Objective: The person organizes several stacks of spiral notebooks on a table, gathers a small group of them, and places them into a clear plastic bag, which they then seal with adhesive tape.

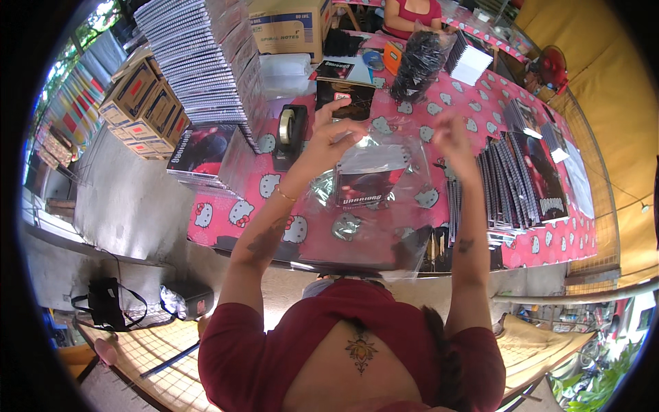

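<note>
A spiral notebook [369,187] with a dark and red cover lies in front of me inside a clear plastic bag [357,230], which spreads loosely toward the table's near edge. Over the bag's far left corner is my left hand [333,134], its fingers apart; I see nothing held in it. Across the bag to the right, my right hand [452,143] is raised and smeared by motion, so its fingers are unclear. A black tape dispenser [290,141] with a roll of clear tape stands beside my left wrist. Beyond my left hand lies a dark-covered notebook [353,103].
Tall notebook stacks [195,65] rise at the left, with a lower wrapped stack [209,154] nearer. Fanned notebooks [511,182] lie by my right forearm. A black plastic bundle [417,62] and a carton [288,31] stand farther back. Another person [412,15] sits across the table.
</note>
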Demonstrator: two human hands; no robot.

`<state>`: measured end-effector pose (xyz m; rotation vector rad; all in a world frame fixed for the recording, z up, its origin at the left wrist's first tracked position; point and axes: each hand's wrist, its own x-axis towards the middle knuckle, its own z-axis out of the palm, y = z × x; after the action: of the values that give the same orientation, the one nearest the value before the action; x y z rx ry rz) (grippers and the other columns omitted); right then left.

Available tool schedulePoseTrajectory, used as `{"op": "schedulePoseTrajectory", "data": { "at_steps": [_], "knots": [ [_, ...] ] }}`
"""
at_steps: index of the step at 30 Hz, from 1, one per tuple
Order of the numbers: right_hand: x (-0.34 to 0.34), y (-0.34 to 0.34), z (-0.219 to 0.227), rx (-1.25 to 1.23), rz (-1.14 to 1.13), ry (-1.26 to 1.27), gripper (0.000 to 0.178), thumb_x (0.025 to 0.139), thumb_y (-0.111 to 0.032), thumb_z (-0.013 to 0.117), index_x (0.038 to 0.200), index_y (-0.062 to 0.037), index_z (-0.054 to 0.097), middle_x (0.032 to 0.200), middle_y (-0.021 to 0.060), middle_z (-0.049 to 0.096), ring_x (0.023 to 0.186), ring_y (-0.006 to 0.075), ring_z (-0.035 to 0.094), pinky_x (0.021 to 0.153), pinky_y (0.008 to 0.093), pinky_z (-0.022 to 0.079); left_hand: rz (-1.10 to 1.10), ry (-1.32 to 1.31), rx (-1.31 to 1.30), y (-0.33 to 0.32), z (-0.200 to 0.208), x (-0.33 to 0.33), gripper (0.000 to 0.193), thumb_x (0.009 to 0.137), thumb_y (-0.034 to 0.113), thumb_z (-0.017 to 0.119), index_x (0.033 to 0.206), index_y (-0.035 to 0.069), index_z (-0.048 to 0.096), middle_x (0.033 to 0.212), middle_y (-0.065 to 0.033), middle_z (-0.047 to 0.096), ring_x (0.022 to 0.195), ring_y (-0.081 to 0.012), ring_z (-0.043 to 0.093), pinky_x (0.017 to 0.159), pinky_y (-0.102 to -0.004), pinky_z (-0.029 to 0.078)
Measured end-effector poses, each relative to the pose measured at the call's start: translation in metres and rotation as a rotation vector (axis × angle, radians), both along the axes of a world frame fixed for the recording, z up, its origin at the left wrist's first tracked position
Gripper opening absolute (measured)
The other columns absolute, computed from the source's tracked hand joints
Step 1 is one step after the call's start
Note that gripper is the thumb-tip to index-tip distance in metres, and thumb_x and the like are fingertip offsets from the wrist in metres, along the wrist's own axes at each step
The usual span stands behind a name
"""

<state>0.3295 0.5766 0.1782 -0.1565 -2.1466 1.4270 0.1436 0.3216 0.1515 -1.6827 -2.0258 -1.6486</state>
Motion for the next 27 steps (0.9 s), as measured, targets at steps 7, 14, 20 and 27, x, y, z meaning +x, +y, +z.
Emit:
{"op": "schedulePoseTrajectory", "data": {
  "at_steps": [7,14,20,27],
  "knots": [
    [-0.043,-0.044,0.039,0.658,0.161,0.200,0.042,0.079,-0.028,0.075,0.115,-0.0114,0.061,0.124,0.0131,0.058,0.119,0.0298,0.053,0.101,0.0404,0.039,0.047,-0.119,0.079,-0.020,0.004,0.003,0.008,0.087,0.012,0.071,0.095,0.013,0.074,0.124,-0.0032,0.059,0.136,-0.0254,0.032,0.106,-0.0395,0.033],
    [-0.113,-0.044,0.054,0.990,0.240,-0.353,0.027,0.080,-0.032,0.071,0.097,-0.0114,0.067,0.105,0.0056,0.064,0.105,0.0276,0.059,0.098,0.0460,0.038,0.023,0.035,-0.058,0.009,0.011,0.006,0.008,0.086,0.015,0.073,0.094,0.013,0.074,0.144,-0.0121,0.042,0.136,-0.0271,0.029,0.109,-0.0414,0.025],
    [-0.017,-0.073,0.052,0.866,0.076,-0.112,0.027,0.080,-0.035,0.072,0.090,-0.0115,0.065,0.096,0.0027,0.063,0.101,0.0261,0.060,0.093,0.0474,0.041,0.153,0.149,-0.069,0.028,-0.009,0.009,0.013,0.082,0.015,0.076,0.093,0.021,0.076,0.150,-0.0132,0.035,0.136,-0.0320,0.027,0.110,-0.0466,0.022],
    [0.018,-0.046,-0.002,0.302,-0.233,0.269,0.052,0.065,-0.027,0.089,0.105,-0.0093,0.062,0.111,0.0090,0.055,0.110,0.0282,0.053,0.098,0.0397,0.038,0.155,0.195,-0.122,0.024,0.002,0.021,0.012,0.081,0.015,0.076,0.091,0.022,0.077,0.150,-0.0131,0.035,0.137,-0.0316,0.028,0.110,-0.0469,0.021]
  ]
}}
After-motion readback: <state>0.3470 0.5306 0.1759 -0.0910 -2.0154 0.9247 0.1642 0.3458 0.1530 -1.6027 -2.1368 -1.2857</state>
